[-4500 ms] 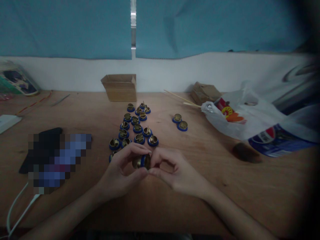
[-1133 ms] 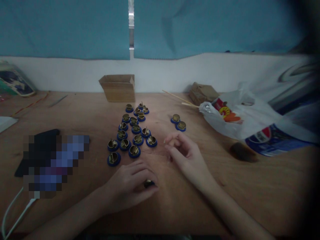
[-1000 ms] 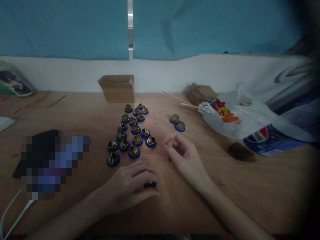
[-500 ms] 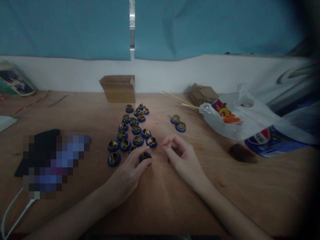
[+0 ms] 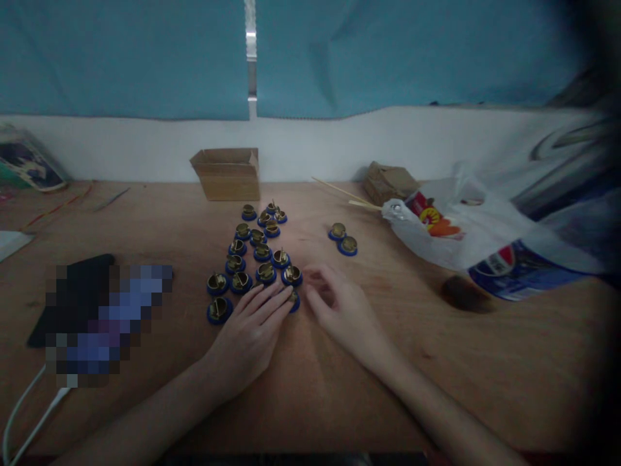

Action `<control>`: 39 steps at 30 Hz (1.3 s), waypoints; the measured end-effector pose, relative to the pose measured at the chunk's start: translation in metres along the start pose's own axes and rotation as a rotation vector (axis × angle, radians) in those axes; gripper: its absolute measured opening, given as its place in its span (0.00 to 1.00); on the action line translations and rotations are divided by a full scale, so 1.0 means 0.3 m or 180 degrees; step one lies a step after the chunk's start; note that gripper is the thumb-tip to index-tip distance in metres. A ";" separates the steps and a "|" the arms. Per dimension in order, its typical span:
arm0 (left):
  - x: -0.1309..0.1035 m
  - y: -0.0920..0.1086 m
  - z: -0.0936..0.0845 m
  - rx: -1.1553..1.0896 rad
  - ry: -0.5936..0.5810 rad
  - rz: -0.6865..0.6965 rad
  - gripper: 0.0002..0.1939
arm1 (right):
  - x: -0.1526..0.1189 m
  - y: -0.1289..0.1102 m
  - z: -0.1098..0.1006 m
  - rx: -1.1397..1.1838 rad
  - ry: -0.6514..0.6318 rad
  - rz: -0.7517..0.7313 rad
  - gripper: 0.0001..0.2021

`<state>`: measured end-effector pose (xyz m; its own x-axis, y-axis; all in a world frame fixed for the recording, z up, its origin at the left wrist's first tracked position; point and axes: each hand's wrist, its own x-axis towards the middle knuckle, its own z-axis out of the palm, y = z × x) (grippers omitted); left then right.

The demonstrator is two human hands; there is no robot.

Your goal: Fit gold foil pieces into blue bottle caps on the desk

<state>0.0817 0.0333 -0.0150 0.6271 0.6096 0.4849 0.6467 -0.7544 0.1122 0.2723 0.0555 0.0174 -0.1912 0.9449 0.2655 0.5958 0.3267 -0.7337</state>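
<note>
Several round brass-coloured pieces with blue rims lie in a loose cluster on the wooden table. My left hand rests over the near right part of the cluster, fingers stretched out, and partly covers a blue-rimmed piece. Just right of the cluster is my right hand, thumb and fingers curled toward each other; whether anything small is between them is too blurred to tell. Beyond my right hand sit two more such pieces, side by side.
An open cardboard box stands at the back. A dark flat object and a pixelated item with a white cable lie left. At right are a crumpled brown package, a plastic bag and a Pepsi bottle.
My left hand has flattened and moved over the near blue-rimmed piece, its thumb no longer showing. My right hand has shifted slightly left, closer to the cluster. The view has shifted slightly.
</note>
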 end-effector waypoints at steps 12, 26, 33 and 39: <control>0.004 0.012 -0.029 -0.0135 0.0121 -0.0868 0.14 | -0.019 0.020 0.070 -0.0023 -0.0285 -0.0248 0.20; 0.000 0.016 -0.015 -0.0193 0.0027 -0.0790 0.13 | -0.037 0.010 0.095 0.0194 -0.0828 -0.0629 0.30; -0.002 0.018 -0.018 -0.0204 -0.0022 -0.0790 0.13 | 0.011 0.030 0.091 0.0543 -0.0493 -0.0409 0.24; 0.007 0.027 -0.026 -0.0323 0.0289 -0.0315 0.15 | 0.077 0.060 0.093 0.0694 -0.0432 -0.0327 0.20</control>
<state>0.0848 0.0266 -0.0064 0.5177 0.6612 0.5429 0.6534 -0.7152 0.2480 0.2567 0.0836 -0.0071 -0.3536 0.8956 0.2700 0.3887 0.4033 -0.8284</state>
